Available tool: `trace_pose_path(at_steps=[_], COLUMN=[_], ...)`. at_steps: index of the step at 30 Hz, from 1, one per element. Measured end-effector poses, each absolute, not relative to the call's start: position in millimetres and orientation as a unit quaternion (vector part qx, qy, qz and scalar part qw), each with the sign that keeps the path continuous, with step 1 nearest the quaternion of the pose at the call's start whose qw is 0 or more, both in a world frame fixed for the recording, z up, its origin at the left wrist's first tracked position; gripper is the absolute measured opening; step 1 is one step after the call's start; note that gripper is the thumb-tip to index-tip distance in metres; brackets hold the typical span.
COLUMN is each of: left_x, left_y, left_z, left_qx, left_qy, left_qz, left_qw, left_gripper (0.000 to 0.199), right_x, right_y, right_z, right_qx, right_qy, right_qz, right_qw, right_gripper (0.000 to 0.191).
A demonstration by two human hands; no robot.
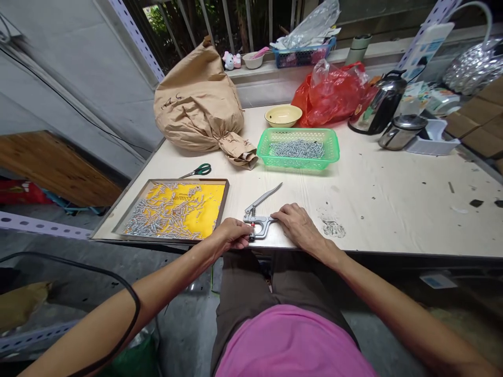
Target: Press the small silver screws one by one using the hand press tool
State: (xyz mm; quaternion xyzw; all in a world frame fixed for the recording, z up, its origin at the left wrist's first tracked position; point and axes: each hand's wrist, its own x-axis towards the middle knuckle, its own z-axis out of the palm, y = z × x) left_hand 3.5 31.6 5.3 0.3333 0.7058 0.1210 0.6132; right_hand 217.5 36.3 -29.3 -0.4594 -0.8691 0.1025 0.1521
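Hand tool: metal hand press (262, 221) with a spring, lying on the worktop (377, 204) near its front edge, between the two hands; one handle angles up and away to the right, and a red detail shows at the working end.
Left hand (232, 234): at the working end of the metal hand press; fingers bent and drawn together; whether they grasp the press or a small part cannot be told.
Right hand (297, 224): fingers closed on the end of the lower handle, palm down.
Tray (225, 201): shallow, yellow base, left of the metal hand press; holds loose metal pieces (153, 220), densest toward its left side.
Scissors (203, 169): green handles, just beyond the tray.
Basket (298, 164): green, perforated, beyond the metal hand press; holds a layer of small metal parts (296, 149).
Rear of worktop: brown paper sack (198, 104) at left; yellow bowl (283, 116) behind the basket; red plastic bag (328, 99) beside the bowl; kettle (387, 104) at right.
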Motion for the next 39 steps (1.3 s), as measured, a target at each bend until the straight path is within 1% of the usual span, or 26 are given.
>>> trace_pose_path(at_steps=[1, 2, 3, 4, 6, 7, 8, 10, 12, 16, 20, 22, 27, 29, 31, 32, 35, 36, 37, 38, 39], left_x=[5, 6, 7, 9, 10, 11, 11, 11, 12, 13, 12, 10, 7, 9, 13, 14, 10, 8, 8, 8, 10], left_y=[30, 28, 27, 25, 23, 22, 21, 21, 20, 19, 18, 18, 17, 7, -3, -5, -7, -9, -12, -17, -21], left_z=[7, 9, 11, 12, 13, 13, 12, 12, 13, 16, 15, 12, 8, 12, 14, 13, 6, 4, 2, 1, 1], left_qx=[0.326, 0.320, 0.317, 0.314, 0.309, 0.306, 0.304, 0.300, 0.298, 0.294, 0.300, 0.304, 0.312, 0.314, 0.318, 0.317, 0.301, 0.322, 0.371, 0.441, 0.525], left_qy=[0.708, 0.710, 0.712, 0.714, 0.719, 0.722, 0.724, 0.728, 0.728, 0.731, 0.729, 0.723, 0.721, 0.716, 0.690, 0.677, 0.680, 0.683, 0.688, 0.693, 0.692], left_qz=[0.122, 0.125, 0.128, 0.132, 0.139, 0.142, 0.143, 0.146, 0.146, 0.138, 0.132, 0.139, 0.157, 0.172, 0.199, 0.199, 0.181, 0.176, 0.174, 0.174, 0.177], left_qw=[0.614, 0.615, 0.613, 0.611, 0.607, 0.604, 0.603, 0.599, 0.599, 0.600, 0.601, 0.605, 0.598, 0.599, 0.619, 0.633, 0.643, 0.632, 0.599, 0.543, 0.463], left_gripper=[0.018, 0.016, 0.014, 0.013, 0.011, 0.012, 0.013, 0.015, 0.015, 0.011, 0.010, 0.012, 0.012, 0.014, 0.017, 0.017, 0.020, 0.021, 0.019, 0.016, 0.015], right_x=[220, 223, 225, 226, 225, 223, 220, 213, 208, 206, 209, 210, 212, 216, 225, 229, 235, 236, 235, 235, 235], right_y=[41, 47, 55, 64, 84, 93, 102, 113, 117, 111, 100, 97, 91, 83, 79, 82, 99, 103, 103, 101, 97], right_z=[-25, -20, -16, -13, -8, -7, -6, -4, -3, -3, -2, -2, -6, -15, -30, -40, -70, -74, -76, -74, -70], right_qx=[-0.441, -0.420, -0.399, -0.382, -0.364, -0.359, -0.354, -0.349, -0.351, -0.358, -0.367, -0.377, -0.372, -0.356, -0.350, -0.344, -0.321, -0.321, -0.322, -0.326, -0.329], right_qy=[-0.878, -0.888, -0.898, -0.907, -0.918, -0.921, -0.922, -0.924, -0.926, -0.928, -0.926, -0.922, -0.925, -0.931, -0.933, -0.934, -0.937, -0.935, -0.935, -0.934, -0.934], right_qz=[0.117, 0.128, 0.136, 0.140, 0.147, 0.151, 0.154, 0.147, 0.128, 0.093, 0.083, 0.081, 0.071, 0.071, 0.064, 0.063, 0.084, 0.089, 0.091, 0.091, 0.089], right_qw=[0.146, 0.139, 0.128, 0.111, 0.055, 0.021, -0.011, -0.051, -0.060, -0.033, -0.019, -0.020, 0.014, 0.033, 0.055, 0.071, 0.114, 0.119, 0.118, 0.113, 0.104], right_gripper=[0.026, 0.030, 0.041, 0.057, 0.088, 0.097, 0.103, 0.107, 0.106, 0.098, 0.073, 0.065, 0.065, 0.059, 0.048, 0.045, 0.046, 0.046, 0.046, 0.046, 0.045])
